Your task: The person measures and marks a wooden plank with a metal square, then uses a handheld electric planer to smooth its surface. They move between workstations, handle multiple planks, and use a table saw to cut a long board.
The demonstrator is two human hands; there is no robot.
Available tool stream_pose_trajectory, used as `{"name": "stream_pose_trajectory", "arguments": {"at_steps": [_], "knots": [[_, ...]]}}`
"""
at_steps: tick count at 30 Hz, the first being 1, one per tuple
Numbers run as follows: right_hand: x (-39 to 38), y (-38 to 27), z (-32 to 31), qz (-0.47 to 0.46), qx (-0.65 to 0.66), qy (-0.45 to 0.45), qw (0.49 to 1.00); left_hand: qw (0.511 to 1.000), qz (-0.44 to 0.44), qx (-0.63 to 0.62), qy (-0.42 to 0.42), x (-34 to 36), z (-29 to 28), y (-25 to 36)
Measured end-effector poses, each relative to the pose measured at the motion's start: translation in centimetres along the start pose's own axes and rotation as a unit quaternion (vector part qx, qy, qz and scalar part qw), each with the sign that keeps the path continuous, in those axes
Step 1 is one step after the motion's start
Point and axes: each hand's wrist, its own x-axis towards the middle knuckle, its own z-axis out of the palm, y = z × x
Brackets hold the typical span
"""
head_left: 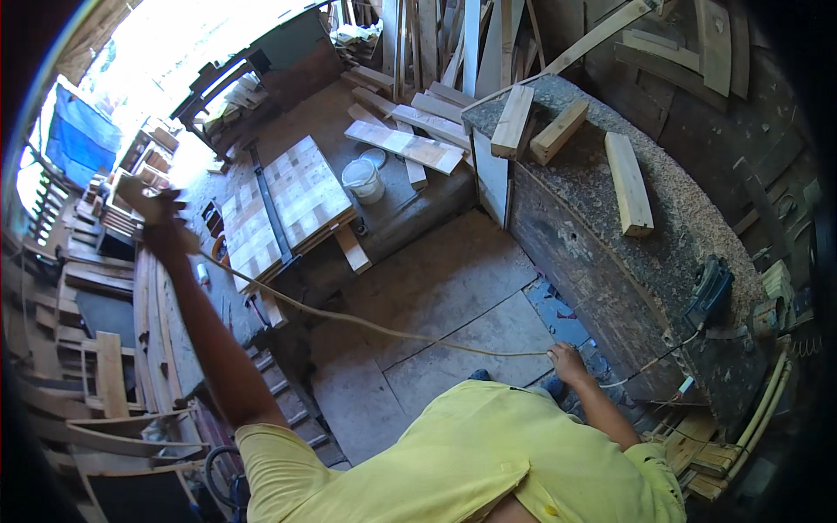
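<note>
A long pale beige cord (349,317) hangs in a slack curve between my two hands. My right hand (568,362), low and close to my body, is closed around its right end. Raised and stretched out to the far left, my left hand (155,213) is slightly smeared. The cord's other end comes out beside its palm, and its fingers look closed on it. From just past my right hand, a white cable runs toward a blue power tool (709,292) on the sawdust-covered bench; whether it joins the cord I cannot tell.
Wooden blocks (628,185) lie on the bench (567,222) at right. A patchwork wood panel (301,196) with a dark metal bar across it and a white bucket (362,180) sit on the low table ahead. Planks (410,144) lean and lie behind; stacked wood crowds the left.
</note>
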Motion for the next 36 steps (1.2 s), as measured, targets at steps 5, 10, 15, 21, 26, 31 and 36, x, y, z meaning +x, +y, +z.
{"name": "stream_pose_trajectory", "arguments": {"at_steps": [5, 10, 15, 21, 26, 31, 36], "knots": [[3.3, -4.2, -3.1, 0.007, 0.079, 0.104, 0.991, 0.956, -0.102, -0.174, -0.214, -16.6, 16.1, 2.0], [4.9, -12.0, -10.2, -0.053, 0.462, 0.153, 0.872, 0.842, -0.24, -0.306, -0.373, -38.5, 27.7, 8.1], [2.6, -11.9, -11.2, -0.032, 0.457, 0.244, 0.855, 0.797, -0.155, -0.168, -0.559, -48.4, 29.8, 13.7], [-5.0, -5.0, -10.6, 0.024, 0.509, 0.315, 0.801, 0.732, -0.055, -0.176, -0.656, -55.6, 32.2, 18.8], [-9.0, 1.2, -9.8, 0.088, 0.483, 0.405, 0.771, 0.603, 0.098, -0.098, -0.786, -57.8, 34.3, 23.3], [-8.9, 13.1, -6.4, 0.297, 0.457, 0.505, 0.67, 0.575, 0.098, -0.044, -0.811, -59.9, 36.3, 18.4], [-6.2, 24.4, -4.0, 0.43, 0.422, 0.491, 0.629, 0.611, -0.168, -0.032, -0.773, -59.5, 35.7, 9.4]]}}
